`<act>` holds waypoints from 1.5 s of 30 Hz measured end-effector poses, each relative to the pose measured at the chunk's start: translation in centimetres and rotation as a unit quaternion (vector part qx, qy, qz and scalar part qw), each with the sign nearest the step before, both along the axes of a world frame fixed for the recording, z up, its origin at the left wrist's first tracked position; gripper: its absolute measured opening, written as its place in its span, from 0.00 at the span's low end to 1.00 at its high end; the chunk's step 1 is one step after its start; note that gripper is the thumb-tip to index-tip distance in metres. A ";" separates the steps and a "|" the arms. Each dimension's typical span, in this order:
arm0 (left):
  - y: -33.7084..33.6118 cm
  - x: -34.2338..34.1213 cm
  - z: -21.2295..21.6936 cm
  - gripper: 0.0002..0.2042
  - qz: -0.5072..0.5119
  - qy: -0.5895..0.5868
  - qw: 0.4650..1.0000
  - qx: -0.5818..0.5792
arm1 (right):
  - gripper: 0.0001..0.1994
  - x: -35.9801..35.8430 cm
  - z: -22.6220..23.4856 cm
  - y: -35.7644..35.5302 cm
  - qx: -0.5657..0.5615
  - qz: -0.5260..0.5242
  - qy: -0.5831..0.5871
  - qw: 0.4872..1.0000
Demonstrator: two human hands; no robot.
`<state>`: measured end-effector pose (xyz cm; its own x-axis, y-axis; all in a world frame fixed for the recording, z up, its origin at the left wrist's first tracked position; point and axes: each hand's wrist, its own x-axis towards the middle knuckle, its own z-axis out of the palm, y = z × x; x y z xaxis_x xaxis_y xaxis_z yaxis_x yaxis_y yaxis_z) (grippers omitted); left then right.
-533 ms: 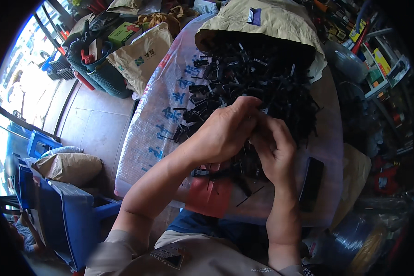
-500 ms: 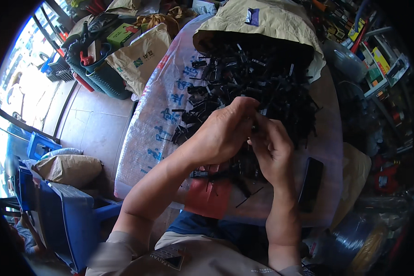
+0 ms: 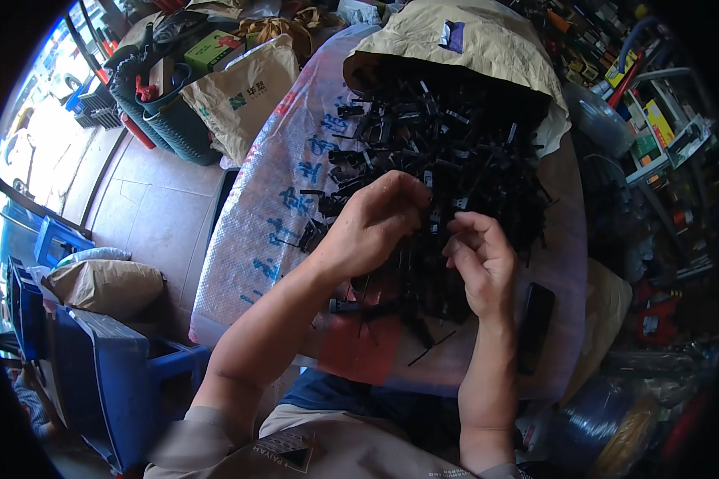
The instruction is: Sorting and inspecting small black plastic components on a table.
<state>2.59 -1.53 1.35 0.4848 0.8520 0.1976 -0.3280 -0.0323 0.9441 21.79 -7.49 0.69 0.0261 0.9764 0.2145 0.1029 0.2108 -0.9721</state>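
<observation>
A heap of small black parts with thin black strips (image 3: 439, 140) covers the middle of the work surface and spills from a large brown paper sack (image 3: 471, 32). Over the heap's near side, my left hand (image 3: 379, 219) is closed, its curled fingertips pointing right; whatever they hold is lost against the black parts. To its right my right hand (image 3: 483, 263) has its thumb and fingers bent together, with a tiny pale bit at the tips too small to name. The two hands are apart.
A woven plastic sheet (image 3: 244, 247) lies beneath the heap, with a red patch (image 3: 358, 347) near me. At right rests a black phone (image 3: 537, 327). Blue plastic stools (image 3: 104, 375) stand at left, a dark green basket (image 3: 180, 124) beyond. Crowded shelves (image 3: 655, 144) line the right.
My hands, together before, have separated: the left moved slightly left and the right is a little lower. The whole view has shifted slightly.
</observation>
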 end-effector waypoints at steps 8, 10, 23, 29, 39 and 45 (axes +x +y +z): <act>1.4 -1.5 -0.4 0.09 0.162 0.092 0.983 0.009 | 0.15 -3.3 -0.3 -1.2 0.132 0.022 -0.491 0.861; 1.2 -1.4 -0.1 0.08 0.168 0.096 0.981 0.035 | 0.12 -2.8 -0.5 -0.8 0.186 -0.013 -0.486 0.854; -0.9 -0.6 1.6 0.20 -0.038 0.113 0.992 0.051 | 0.07 0.6 1.0 -0.6 0.113 0.002 0.076 0.991; -1.9 1.0 1.4 0.19 -0.007 0.155 0.983 0.096 | 0.08 0.5 0.2 0.0 0.140 -0.020 0.099 0.985; -2.4 2.7 0.1 0.10 0.126 0.154 0.926 0.320 | 0.08 0.2 0.0 0.1 0.071 0.012 0.169 0.983; -2.3 2.5 0.1 0.06 0.114 0.158 0.930 0.310 | 0.07 0.3 0.2 0.0 0.076 -0.016 0.019 0.997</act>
<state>5.12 -3.79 1.43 0.4238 0.7089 0.5638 0.0450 -0.6382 0.7686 22.04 -7.54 0.87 0.0672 0.9312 0.3582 0.0747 0.3533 -0.9325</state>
